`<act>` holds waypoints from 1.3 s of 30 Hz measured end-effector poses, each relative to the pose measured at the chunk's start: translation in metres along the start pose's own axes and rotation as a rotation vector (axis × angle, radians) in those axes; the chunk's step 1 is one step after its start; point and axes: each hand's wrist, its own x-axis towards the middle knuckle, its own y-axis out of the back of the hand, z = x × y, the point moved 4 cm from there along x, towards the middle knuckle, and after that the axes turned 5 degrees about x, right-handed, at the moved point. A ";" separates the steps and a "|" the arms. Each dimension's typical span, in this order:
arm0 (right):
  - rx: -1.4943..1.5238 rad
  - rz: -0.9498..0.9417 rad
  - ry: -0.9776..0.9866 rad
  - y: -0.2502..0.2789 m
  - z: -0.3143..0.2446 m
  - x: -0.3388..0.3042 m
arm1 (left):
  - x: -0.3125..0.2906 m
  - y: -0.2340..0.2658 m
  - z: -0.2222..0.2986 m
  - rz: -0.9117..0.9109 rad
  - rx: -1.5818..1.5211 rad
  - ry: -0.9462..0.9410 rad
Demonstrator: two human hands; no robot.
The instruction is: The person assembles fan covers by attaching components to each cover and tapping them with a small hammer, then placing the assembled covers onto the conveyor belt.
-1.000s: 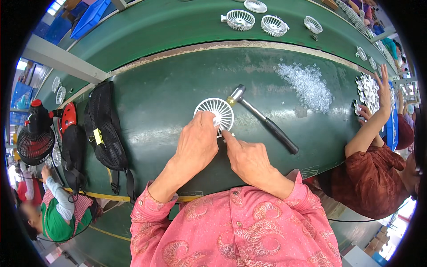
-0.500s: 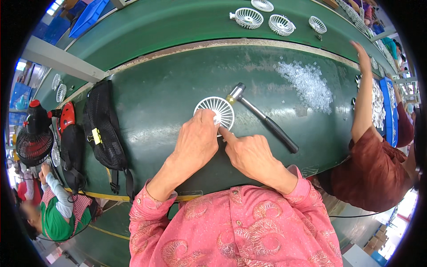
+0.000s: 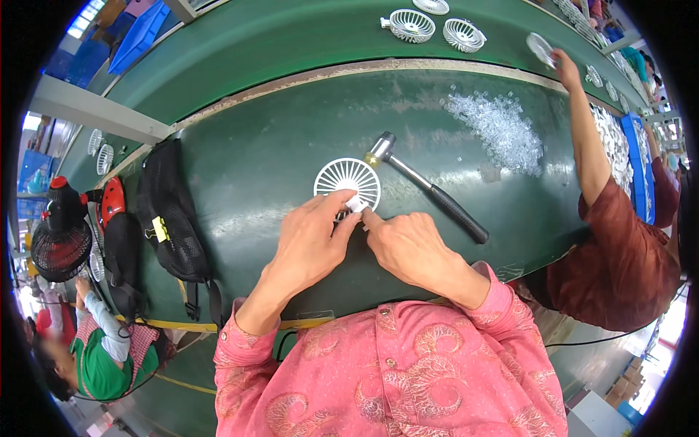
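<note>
In front of me lies a round white fan grille (image 3: 347,170) with radial slats, on the green bench. My left hand (image 3: 307,234) pinches its near side, thumb and fingers around a small white part (image 3: 356,205) at the rim. My right hand (image 3: 409,245) has its fingers curled, the index finger and thumb pressed at the same near rim; what lies between them is partly hidden. A hammer (image 3: 431,187) with a black grip lies just right of the grille, its head close to the rim.
A pile of small clear plastic pieces (image 3: 499,131) lies at the far right. White fan grilles (image 3: 412,26) sit on the belt beyond the bench. A black bag (image 3: 171,218) and a small fan (image 3: 62,237) stand left. A co-worker's arm (image 3: 591,146) reaches in at right.
My left hand has shifted slightly left and down, its thumb now showing and more of the grille uncovered. The co-worker at right now holds a white grille over the belt.
</note>
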 end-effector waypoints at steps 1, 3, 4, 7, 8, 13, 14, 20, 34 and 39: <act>0.003 0.003 -0.001 0.001 0.000 0.000 | -0.001 -0.001 0.001 0.065 0.001 -0.019; -0.009 -0.004 0.002 0.002 0.001 -0.002 | -0.002 -0.006 0.002 0.076 0.006 0.002; -0.007 -0.001 0.001 0.002 0.002 -0.003 | -0.002 -0.007 0.002 0.091 0.007 0.025; 0.075 0.008 -0.029 0.003 0.006 -0.011 | -0.005 -0.012 0.005 0.155 0.124 -0.029; 0.161 0.052 -0.037 0.008 0.006 -0.014 | -0.007 -0.013 0.007 0.151 0.128 -0.028; 0.339 0.112 -0.155 0.016 0.007 -0.025 | -0.009 -0.016 0.013 0.189 0.276 -0.138; 0.375 0.138 -0.185 0.014 0.009 -0.028 | -0.009 -0.016 0.013 0.185 0.277 -0.142; 0.390 0.125 -0.232 0.010 0.015 -0.032 | -0.008 -0.015 0.018 0.181 0.298 -0.190; 0.474 0.108 -0.257 0.006 0.021 -0.032 | -0.013 -0.020 0.025 0.154 0.324 -0.274; 0.501 0.107 -0.271 0.005 0.025 -0.033 | -0.013 -0.026 0.028 0.150 0.387 -0.284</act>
